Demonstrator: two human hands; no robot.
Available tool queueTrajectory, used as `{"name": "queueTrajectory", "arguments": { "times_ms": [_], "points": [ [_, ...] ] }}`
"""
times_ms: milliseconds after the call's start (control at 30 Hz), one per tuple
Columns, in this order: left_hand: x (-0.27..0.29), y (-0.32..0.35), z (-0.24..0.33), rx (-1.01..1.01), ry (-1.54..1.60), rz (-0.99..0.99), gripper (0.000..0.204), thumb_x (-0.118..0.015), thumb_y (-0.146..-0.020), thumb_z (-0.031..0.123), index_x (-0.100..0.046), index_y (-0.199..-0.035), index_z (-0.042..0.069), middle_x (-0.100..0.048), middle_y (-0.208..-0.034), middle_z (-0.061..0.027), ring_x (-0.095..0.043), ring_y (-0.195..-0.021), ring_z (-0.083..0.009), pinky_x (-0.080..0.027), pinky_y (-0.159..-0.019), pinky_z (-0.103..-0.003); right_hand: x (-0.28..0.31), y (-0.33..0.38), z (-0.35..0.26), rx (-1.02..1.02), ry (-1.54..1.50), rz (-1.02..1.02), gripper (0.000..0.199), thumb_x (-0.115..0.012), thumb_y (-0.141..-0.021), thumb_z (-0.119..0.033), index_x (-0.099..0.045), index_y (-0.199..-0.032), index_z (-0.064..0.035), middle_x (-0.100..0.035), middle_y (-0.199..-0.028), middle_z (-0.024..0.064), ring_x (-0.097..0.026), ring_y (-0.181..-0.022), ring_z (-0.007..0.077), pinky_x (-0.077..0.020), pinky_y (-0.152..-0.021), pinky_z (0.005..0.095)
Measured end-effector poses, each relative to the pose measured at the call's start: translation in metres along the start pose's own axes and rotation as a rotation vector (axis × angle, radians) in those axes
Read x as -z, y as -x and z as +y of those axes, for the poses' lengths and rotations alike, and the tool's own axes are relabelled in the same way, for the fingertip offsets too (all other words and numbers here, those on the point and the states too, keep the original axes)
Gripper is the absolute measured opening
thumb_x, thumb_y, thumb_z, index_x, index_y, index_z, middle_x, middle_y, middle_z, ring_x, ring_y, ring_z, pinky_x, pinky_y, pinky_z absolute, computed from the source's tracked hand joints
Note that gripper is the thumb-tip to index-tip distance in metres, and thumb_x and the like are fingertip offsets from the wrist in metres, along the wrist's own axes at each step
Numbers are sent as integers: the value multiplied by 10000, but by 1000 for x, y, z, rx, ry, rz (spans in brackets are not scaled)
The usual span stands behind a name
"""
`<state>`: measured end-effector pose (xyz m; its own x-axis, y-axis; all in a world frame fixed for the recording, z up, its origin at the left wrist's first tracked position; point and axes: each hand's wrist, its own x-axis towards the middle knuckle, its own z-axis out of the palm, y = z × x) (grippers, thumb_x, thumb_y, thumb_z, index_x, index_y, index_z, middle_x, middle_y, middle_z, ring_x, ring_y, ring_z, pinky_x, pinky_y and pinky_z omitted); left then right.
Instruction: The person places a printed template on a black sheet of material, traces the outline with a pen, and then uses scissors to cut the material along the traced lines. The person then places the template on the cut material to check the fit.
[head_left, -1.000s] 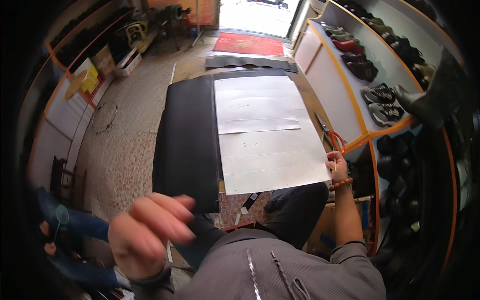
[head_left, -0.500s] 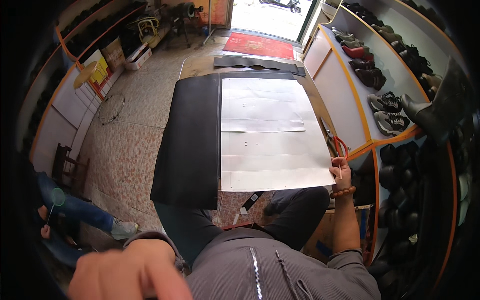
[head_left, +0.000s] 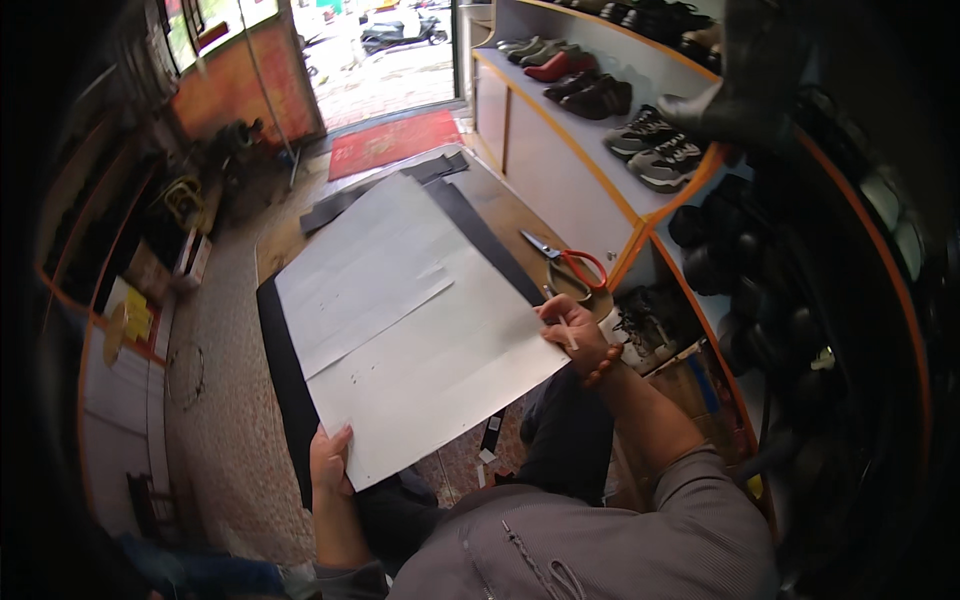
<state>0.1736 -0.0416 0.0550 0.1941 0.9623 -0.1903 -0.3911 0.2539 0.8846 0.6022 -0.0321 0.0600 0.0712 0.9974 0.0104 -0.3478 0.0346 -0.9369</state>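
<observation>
A large white sheet is lifted at its near edge and turned askew over the table. On it lies a smaller white sheet. My left hand grips the large sheet's near left corner, thumb on top. At the near right corner, my right hand pinches the same sheet, with a thin pale stick between its fingers. Black sheet material shows beneath, along the left side, and hangs past the table. Red-handled scissors lie on the table just beyond my right hand.
Dark strips lie across the far end of the wooden table. Shelves with shoes line the right side. A red mat lies at the doorway. Cartons stand along the left.
My left hand has come from the lower left onto the white sheet's corner. The white sheets have turned and shifted left over the black material. The view has swung right.
</observation>
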Motion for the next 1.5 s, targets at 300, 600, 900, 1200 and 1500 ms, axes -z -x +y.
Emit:
{"name": "queueTrajectory", "arguments": {
  "times_ms": [300, 600, 900, 1200, 1500],
  "points": [
    [41, -34, -10, -153, -378, 127, 462, -511, -851, -60, -382, -1296, -60, -557, -1192, -184, -573, -1074, -258, -435, -967, -371, 60, -66, -14, 89, 1664, 320, 287, -490, -814, -55, -509, -1099, -36, -542, -1148, 206, -502, -1128, 376, -418, -979, 417],
    [39, -33, -11, -132, -271, 158, 414, -480, -870, -83, -394, -1274, -50, -549, -1199, -191, -577, -1067, -269, -440, -972, -384, 74, -84, -3, 82, 1436, 409, 231, -520, -824, -108, -506, -1048, -54, -562, -1058, 196, -567, -1023, 398, -469, -863, 476],
    [38, -32, -14, -144, -247, 167, 402, -473, -856, -109, -409, -1248, -42, -561, -1173, -182, -588, -1042, -263, -447, -965, -394, 88, -149, -73, 328, 1418, 683, 272, -527, -758, 9, -515, -1023, -48, -584, -999, 184, -583, -951, 371, -485, -833, 417],
    [29, -29, -12, -169, -328, 237, 390, -518, -827, -97, -456, -1209, -46, -606, -1118, -158, -613, -992, -234, -454, -943, -358, 124, -193, -156, -323, 1467, 827, 379, -595, -838, -169, -504, -1180, -33, -572, -1190, 191, -629, -1043, 324, -542, -850, 398],
    [16, -26, -3, -145, -340, 246, 396, -517, -820, -69, -460, -1211, -53, -605, -1115, -151, -602, -1002, -224, -447, -938, -347, 162, -191, -129, -133, 1985, 1058, 222, -551, -899, -125, -554, -1119, -98, -492, -1157, 99, -517, -1089, 251, -479, -896, 365]
  ]
}}
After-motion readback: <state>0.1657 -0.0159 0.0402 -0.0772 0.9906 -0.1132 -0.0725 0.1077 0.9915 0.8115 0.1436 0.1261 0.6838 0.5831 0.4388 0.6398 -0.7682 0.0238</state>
